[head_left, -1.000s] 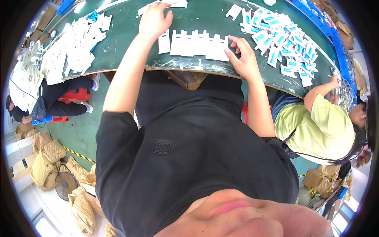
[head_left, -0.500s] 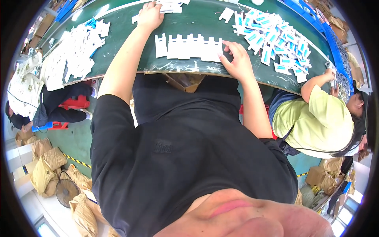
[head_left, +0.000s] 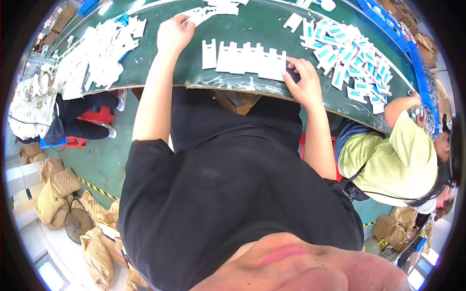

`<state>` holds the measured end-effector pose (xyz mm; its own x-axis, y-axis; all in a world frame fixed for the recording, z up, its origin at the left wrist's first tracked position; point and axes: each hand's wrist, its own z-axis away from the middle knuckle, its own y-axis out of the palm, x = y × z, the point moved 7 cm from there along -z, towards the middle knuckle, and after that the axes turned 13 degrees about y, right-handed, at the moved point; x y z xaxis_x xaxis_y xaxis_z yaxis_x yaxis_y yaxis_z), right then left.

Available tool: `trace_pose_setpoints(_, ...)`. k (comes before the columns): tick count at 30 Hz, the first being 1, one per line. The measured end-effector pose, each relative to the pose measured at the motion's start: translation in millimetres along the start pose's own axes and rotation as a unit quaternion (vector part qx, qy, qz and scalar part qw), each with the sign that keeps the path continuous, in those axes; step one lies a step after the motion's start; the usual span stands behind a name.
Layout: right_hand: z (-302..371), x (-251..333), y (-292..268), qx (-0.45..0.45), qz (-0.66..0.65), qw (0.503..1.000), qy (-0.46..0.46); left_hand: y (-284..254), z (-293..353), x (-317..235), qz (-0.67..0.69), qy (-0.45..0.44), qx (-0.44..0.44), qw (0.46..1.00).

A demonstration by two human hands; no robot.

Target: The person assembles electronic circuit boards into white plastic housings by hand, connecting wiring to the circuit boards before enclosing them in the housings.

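Observation:
My left hand [head_left: 175,37] is at the far side of the green table, its fingers pinched on a flat white plastic piece [head_left: 200,16] that sticks out to the right at a slant. More white plastic pieces [head_left: 226,8] lie just beyond it. In front of me stretches a row of white notched plastic pieces [head_left: 250,59] set edge to edge. One separate white piece [head_left: 208,54] lies a small gap to the row's left. My right hand [head_left: 307,83] rests at the row's right end, thumb and fingers apart, fingertips against or close to the last piece.
A heap of white pieces with blue inserts [head_left: 347,56] covers the table's right side. Another white heap [head_left: 97,56] lies to the left. A person in a yellow-green shirt [head_left: 395,155] works at the right. Blue bins [head_left: 412,56] line the far right edge.
My left hand has drawn back toward me from the far pieces, with a white plastic piece in its fingers. My right hand stays at the row's end. The whole view has shifted slightly.

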<state>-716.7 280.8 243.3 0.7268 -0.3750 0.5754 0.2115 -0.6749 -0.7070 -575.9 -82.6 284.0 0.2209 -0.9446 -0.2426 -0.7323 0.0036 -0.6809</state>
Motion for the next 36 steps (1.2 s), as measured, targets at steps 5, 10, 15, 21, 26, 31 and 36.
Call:
trace_pose_setpoints(5, -7.4, -0.6, 3.1, 0.026, -0.017, 0.999, 0.028, -35.9, 64.4, -5.7, -0.063, -0.171, 0.102, 0.978)
trace_pose_setpoints(10, -12.0, -1.5, 6.1, 0.035, -0.016, 0.997, 0.066, -28.8, 91.7, -27.7, -0.05, -0.175, 0.205, 0.962)
trace_pose_setpoints(15, -10.6, -0.4, 7.4, 0.04, -0.004, 0.998, 0.053, -35.2, 88.8, -49.9, -0.207, -0.035, 0.091, 0.973)
trace_pose_setpoints(21, -7.7, -0.8, 4.3, 0.042, -0.026, 0.998, 0.049, -15.7, 94.2, -37.3, -0.124, -0.085, 0.13, 0.98)
trace_pose_setpoints(26, -9.9, -0.9, 5.3, 0.048, -0.036, 0.997, 0.045, -11.9, 93.5, -39.9, -0.043, -0.08, 0.141, 0.986)
trace_pose_setpoints(31, -9.9, -3.9, 5.6, 0.047, -0.026, 0.997, 0.056, -12.0, 88.2, -39.1, -0.017, -0.059, 0.136, 0.989)
trace_pose_setpoints(36, -5.1, -15.3, 4.1, 0.027, -0.052, 0.993, 0.105, -15.6, 39.6, -11.8, -0.123, 0.024, 0.039, 0.991)
